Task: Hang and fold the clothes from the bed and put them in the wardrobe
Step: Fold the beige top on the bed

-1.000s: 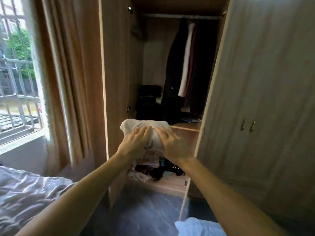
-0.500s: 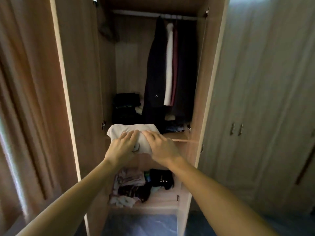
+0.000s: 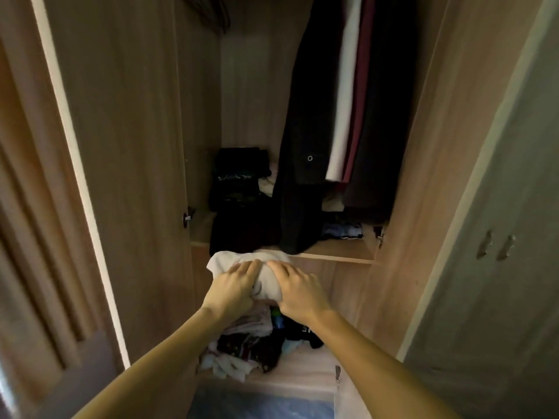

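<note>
Head view: I stood at the open wardrobe (image 3: pixel 423 146), wood-grain panels to either side, its left door (image 3: pixel 121 146) swung wide and a closed pair of doors (image 3: pixel 496 246) off to my right. Inside, dark coats (image 3: pixel 305 131) hung beside a white garment (image 3: pixel 343 95) and a maroon one, above a shelf (image 3: pixel 335 254) carrying a stack of dark folded clothes (image 3: pixel 239 182) at the left. The shelf's front right stretch lay bare; the left part was crowded. Below it, a lower compartment held a loose heap of mixed clothes (image 3: pixel 242 346) with bare board on its right. The folded white cloth (image 3: pixel 266 282), soft and rounded, sat in the air just before the shelf's front edge. My left hand (image 3: pixel 231 287) and right hand (image 3: pixel 298 290) both gripped it, fingers curled over its top, thumbs beneath, side by side.
</note>
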Motion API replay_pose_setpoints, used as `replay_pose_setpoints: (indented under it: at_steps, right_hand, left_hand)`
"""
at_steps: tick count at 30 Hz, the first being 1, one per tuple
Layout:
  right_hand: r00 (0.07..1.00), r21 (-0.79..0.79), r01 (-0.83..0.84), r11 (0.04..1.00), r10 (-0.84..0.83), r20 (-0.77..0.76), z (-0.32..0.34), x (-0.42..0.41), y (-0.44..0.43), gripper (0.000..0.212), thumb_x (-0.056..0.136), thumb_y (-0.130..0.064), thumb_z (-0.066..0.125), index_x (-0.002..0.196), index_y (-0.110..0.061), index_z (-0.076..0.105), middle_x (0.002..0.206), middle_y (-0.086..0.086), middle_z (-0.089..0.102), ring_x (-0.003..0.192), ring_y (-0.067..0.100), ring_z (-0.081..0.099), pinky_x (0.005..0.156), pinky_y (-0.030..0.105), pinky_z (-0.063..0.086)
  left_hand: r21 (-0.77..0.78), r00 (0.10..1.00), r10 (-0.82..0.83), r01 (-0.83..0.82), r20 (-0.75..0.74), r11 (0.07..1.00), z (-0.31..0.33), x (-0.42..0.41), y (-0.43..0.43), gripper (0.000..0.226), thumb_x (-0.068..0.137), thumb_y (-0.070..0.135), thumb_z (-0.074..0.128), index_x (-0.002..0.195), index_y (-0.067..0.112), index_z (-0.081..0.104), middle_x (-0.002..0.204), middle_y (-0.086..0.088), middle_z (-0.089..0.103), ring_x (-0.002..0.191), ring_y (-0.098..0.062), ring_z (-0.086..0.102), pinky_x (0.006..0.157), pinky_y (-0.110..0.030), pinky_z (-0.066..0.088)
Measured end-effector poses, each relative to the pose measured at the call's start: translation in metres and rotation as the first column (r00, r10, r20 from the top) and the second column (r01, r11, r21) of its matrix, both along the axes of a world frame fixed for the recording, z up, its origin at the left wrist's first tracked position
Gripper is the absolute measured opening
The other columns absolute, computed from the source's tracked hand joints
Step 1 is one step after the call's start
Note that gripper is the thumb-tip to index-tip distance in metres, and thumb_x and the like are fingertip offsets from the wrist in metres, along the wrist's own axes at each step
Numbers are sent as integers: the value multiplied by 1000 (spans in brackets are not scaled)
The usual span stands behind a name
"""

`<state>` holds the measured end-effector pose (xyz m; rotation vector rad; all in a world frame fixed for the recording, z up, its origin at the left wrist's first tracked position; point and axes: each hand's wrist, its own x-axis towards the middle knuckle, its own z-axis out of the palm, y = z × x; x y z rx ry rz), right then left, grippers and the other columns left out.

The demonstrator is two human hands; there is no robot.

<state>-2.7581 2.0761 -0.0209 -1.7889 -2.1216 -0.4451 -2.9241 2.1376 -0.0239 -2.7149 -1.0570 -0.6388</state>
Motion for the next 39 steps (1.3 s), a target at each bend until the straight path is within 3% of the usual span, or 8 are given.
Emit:
replay_pose_setpoints:
  at_steps: [6, 10, 19, 23, 27, 30, 32, 39]
  right_hand:
    - [997, -25, -69, 997, 68, -48, -32, 41, 102, 80, 42, -15, 83, 118, -15, 58, 91, 2, 71, 70, 20, 69, 41, 26, 50]
    - [991, 15, -106, 994, 107, -78, -42, 55, 165, 79, 45, -15, 83, 120, -14, 58, 98, 2, 71, 78, 18, 70, 47, 23, 53]
    - [997, 230, -64, 971, 72, -26, -17, 68, 343, 72, 59, -6, 76, 127, -10, 49, 118, 13, 61, 108, 29, 61, 80, 37, 55]
    - [996, -31, 89, 996, -89, -4, -44, 66, 416, 87, 67, -14, 74, 142, -19, 31, 136, 13, 44, 128, 32, 40, 103, 48, 37]
    - [985, -265, 85, 960, -121, -122, -86, 72, 443, 106, 73, -42, 70, 151, -26, -1, 155, 11, 12, 142, 31, 14, 113, 51, 21]
    - [997, -212, 0, 977, -18, -80, -91, 79, 444, 120, 66, -54, 72, 146, -32, -15, 157, 9, -10, 143, 30, -5, 112, 56, 11]
    - [998, -239, -54, 970, 44, -49, -96, 89, 449, 121, 64, -54, 75, 142, -36, -15, 152, 2, -19, 141, 27, -12, 112, 61, 8]
    - [994, -205, 35, 978, -56, -99, -82, 59, 505, 110, 61, -37, 85, 148, -31, 18, 155, 14, 13, 140, 36, 12, 106, 60, 22]
  left_hand:
    - [-65, 997, 69, -71, -31, 995, -36, 35, 96, 69, 54, 16, 75, 120, 5, 57, 100, -8, 70, 87, -27, 69, 52, -34, 52]
    - [-82, 996, 82, -83, -17, 993, -39, 49, 152, 71, 56, 13, 72, 123, 8, 48, 103, -9, 68, 91, -30, 67, 44, -34, 48]
    - [111, 984, 119, -134, 130, 985, -23, 76, 337, 60, 67, 15, 66, 125, 4, 53, 118, -20, 59, 112, -37, 55, 86, -45, 49]
    - [-4, 981, 182, -183, 71, 983, -63, 81, 400, 73, 68, 19, 75, 133, 7, 46, 120, -24, 55, 108, -39, 55, 91, -47, 44]
    - [-229, 975, 189, -211, -114, 950, -119, 75, 411, 135, 52, 57, 81, 149, 24, -7, 152, -20, 23, 138, -40, 24, 105, -61, 27]
    - [-200, 953, 245, -278, -176, 939, -127, 83, 416, 164, 18, 63, 85, 150, 18, -1, 144, -23, 34, 130, -44, 36, 93, -65, 38]
    - [-184, 954, 243, -274, -174, 944, -126, 90, 428, 169, 16, 61, 87, 151, 17, -5, 140, -22, 33, 125, -42, 35, 89, -66, 41]
    - [-105, 900, 353, -389, -257, 915, -112, 86, 496, 145, 16, 42, 94, 140, 10, 26, 131, -25, 52, 112, -46, 55, 79, -63, 48]
